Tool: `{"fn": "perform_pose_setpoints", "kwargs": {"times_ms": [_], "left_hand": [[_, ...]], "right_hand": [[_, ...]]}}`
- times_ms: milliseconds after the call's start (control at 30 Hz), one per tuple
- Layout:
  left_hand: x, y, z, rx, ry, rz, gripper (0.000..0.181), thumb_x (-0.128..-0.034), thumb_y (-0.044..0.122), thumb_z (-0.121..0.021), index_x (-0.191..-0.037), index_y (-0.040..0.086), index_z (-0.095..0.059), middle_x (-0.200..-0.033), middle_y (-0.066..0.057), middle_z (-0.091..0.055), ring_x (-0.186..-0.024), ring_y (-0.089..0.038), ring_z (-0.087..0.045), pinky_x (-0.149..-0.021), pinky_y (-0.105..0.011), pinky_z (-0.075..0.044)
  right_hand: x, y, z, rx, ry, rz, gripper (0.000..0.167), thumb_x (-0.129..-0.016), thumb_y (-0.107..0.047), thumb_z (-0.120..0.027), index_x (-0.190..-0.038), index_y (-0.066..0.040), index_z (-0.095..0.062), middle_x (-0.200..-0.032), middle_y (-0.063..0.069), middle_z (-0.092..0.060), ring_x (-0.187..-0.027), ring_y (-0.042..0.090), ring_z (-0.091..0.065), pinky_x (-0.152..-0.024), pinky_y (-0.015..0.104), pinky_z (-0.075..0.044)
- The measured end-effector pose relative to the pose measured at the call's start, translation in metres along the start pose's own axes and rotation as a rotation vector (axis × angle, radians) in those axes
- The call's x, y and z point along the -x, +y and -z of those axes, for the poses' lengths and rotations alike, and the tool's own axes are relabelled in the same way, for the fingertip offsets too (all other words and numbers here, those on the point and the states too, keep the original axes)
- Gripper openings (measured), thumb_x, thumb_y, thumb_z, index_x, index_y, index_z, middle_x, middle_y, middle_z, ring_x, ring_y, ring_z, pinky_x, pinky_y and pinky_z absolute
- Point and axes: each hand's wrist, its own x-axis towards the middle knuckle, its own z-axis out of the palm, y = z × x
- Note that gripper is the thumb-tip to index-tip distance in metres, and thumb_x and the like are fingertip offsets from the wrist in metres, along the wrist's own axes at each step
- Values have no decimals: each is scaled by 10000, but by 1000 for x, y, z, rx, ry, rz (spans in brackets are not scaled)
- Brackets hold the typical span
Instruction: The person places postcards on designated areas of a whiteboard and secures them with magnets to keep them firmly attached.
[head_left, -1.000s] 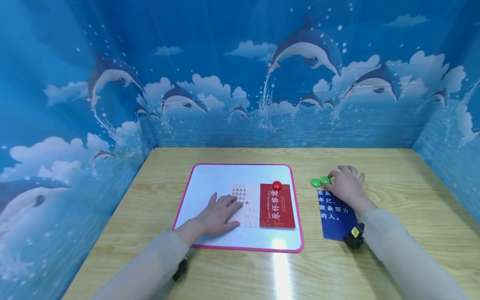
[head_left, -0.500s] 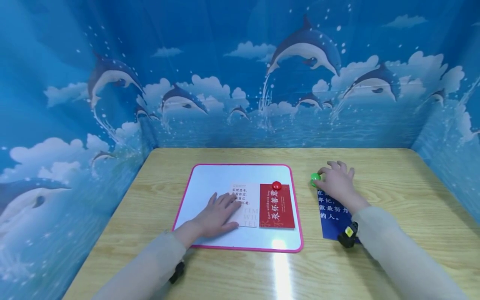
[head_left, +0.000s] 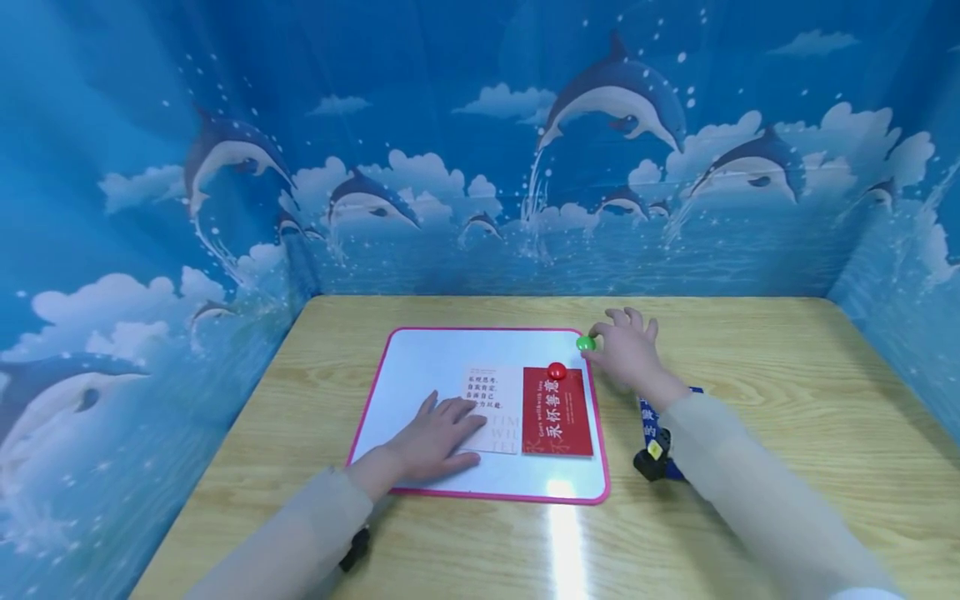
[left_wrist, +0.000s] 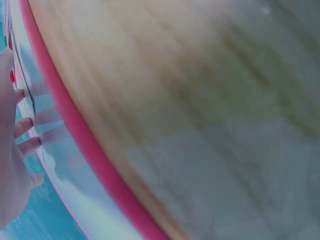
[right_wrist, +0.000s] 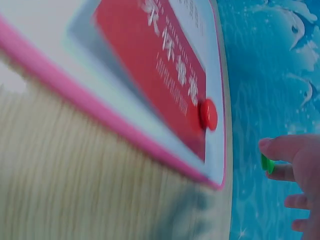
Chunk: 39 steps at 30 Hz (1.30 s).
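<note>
My left hand (head_left: 431,442) rests with spread fingers on the white card (head_left: 497,417), which lies on a pink-edged whiteboard (head_left: 427,354). To its right on the board lies a red card (head_left: 558,427) with a round red magnet (head_left: 557,371) at its top edge. Thumb and forefinger of my right hand (head_left: 628,352) pinch a round green magnet (head_left: 586,343) above the board's upper right corner. In the right wrist view the green magnet (right_wrist: 267,163) shows two green lobes; I cannot tell whether two magnets are stacked there.
A blue card (head_left: 647,417) with white writing lies on the wooden table (head_left: 787,358) right of the board, mostly covered by my right forearm. A blue dolphin-print curtain (head_left: 450,258) stands behind the table and along its sides.
My right hand has taken hold of green from beside the blue card and carried it left to the board's corner. The table spot where two green magnets lay shows none now. My left hand stays put.
</note>
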Motion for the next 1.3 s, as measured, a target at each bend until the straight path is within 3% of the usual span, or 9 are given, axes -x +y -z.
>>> {"fn": "perform_pose_setpoints", "kwargs": {"times_ms": [733,1300], "left_hand": [[-5,1,2,-33,-56,38,599,-907,590,-434,-1395,243,-411,-1437,-48,-412,-1363,-240,-339,-1122,-583,-191],[-4,1,3,-32,-50,32,584,-912,576,-438,-1389,238,-419,-1435,-61,-414,-1357,-251,-344,-1110,-597,-202]], "right_hand": [[-15,-73,-26,10,-15,114,332,-830,-354,-689,-1072,-127,-687,-1443,184,-381,-1383,429,-200,-1076,688,-99],[-24,-108,-53,32,-70,149,332,-838,-368,-680,-1107,-172,-685,-1451,151,-387,-1402,390,-202,-1107,657,-90]]}}
